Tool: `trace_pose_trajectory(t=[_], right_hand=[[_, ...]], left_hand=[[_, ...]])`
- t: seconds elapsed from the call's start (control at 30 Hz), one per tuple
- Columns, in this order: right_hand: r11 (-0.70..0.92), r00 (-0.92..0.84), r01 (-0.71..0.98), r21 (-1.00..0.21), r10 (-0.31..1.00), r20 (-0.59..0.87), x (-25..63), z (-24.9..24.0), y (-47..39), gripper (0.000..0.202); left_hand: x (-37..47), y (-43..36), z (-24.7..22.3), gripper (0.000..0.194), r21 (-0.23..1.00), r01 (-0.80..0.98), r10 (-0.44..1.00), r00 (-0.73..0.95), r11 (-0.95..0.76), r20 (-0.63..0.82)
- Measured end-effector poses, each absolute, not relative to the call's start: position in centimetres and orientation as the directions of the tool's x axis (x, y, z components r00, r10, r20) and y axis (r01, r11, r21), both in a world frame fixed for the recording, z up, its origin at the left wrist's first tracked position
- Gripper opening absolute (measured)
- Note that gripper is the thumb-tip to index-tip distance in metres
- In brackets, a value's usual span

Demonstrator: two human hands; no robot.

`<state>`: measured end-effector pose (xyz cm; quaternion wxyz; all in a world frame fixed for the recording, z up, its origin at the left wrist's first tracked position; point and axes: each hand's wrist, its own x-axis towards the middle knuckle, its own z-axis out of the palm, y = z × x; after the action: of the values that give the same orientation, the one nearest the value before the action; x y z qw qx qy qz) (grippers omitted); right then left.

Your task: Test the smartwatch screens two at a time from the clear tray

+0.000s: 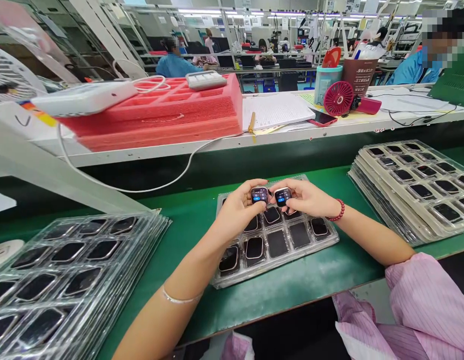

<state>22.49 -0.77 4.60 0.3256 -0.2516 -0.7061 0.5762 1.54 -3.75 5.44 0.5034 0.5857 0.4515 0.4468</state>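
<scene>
My left hand (237, 207) is closed on a square smartwatch (259, 195) with its screen lit, the thumb on its lower edge. Right beside it, my right hand (305, 196) grips a second smartwatch (283, 196), also lit, with similar icons and a blue button. Both are held above a clear plastic tray (254, 274) on the green bench. Dark-screened watch faces (254, 247) sit in several of its pockets, while two pockets (278, 243) in the front row hold no watch. My hands hide part of the tray's back rows.
Stacked trays of watches stand at the left (70, 275) and right (415, 200). A shelf (201, 145) behind bears red foam (160, 117), papers (277, 109), a phone (322, 118) and a pink fan (339, 98). A white cable (152, 191) hangs down. People sit farther back.
</scene>
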Motion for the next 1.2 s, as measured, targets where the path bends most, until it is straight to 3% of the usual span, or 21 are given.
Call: trace_pose_trajectory(t=[0.1,0.23,0.3,0.37,0.43,0.6,0.77,0.87,1.0,1.2], right_hand=[[0.148,-0.650,-0.020,-0.989,0.750,0.126,22.6,4.6,-0.7,0.025],[0.150,-0.642,-0.065,-0.986,0.750,0.157,22.5,4.6,-0.6,0.031],[0.178,-0.634,-0.067,-0.982,0.752,0.180,22.5,4.6,-0.6,0.043],[0.179,-0.635,-0.057,-0.982,0.752,0.174,22.5,4.6,-0.5,0.042],[0.148,-0.641,-0.057,-0.987,0.753,0.150,22.5,4.7,-0.5,0.028],[0.141,-0.610,-0.093,-0.986,0.774,0.168,22.6,4.7,-0.4,0.028],[0.233,-0.594,-0.055,-0.971,0.774,0.219,22.4,4.6,-0.6,0.044],[0.263,-0.582,-0.080,-0.961,0.770,0.259,22.4,4.8,-0.6,0.040],[0.225,-0.581,-0.088,-0.970,0.779,0.233,22.4,4.9,-0.6,0.023],[0.200,-0.594,-0.025,-0.979,0.785,0.176,22.4,4.9,-0.9,0.021]], left_hand=[[1.5,-3.7,5.3,0.041,0.995,0.082,0.984,0.177,-0.049,0.034],[1.3,-3.7,5.5,0.058,0.998,0.056,0.983,0.183,-0.034,0.023],[1.2,-3.8,5.6,0.071,0.996,0.073,0.977,0.210,-0.057,0.041],[1.2,-3.9,5.7,0.063,0.993,0.097,0.973,0.226,-0.072,0.048],[1.2,-4.0,5.7,0.047,0.993,0.099,0.973,0.225,-0.070,0.046],[1.3,-4.1,5.9,0.050,0.992,0.103,0.973,0.224,-0.078,0.053],[1.5,-4.2,6.2,0.050,0.985,0.140,0.975,0.212,-0.099,0.068],[1.4,-4.2,6.3,0.054,0.982,0.151,0.977,0.198,-0.111,0.080],[1.4,-4.3,6.4,0.036,0.981,0.159,0.982,0.169,-0.110,0.083],[1.4,-4.3,6.3,0.031,0.984,0.148,0.980,0.187,-0.103,0.075]])
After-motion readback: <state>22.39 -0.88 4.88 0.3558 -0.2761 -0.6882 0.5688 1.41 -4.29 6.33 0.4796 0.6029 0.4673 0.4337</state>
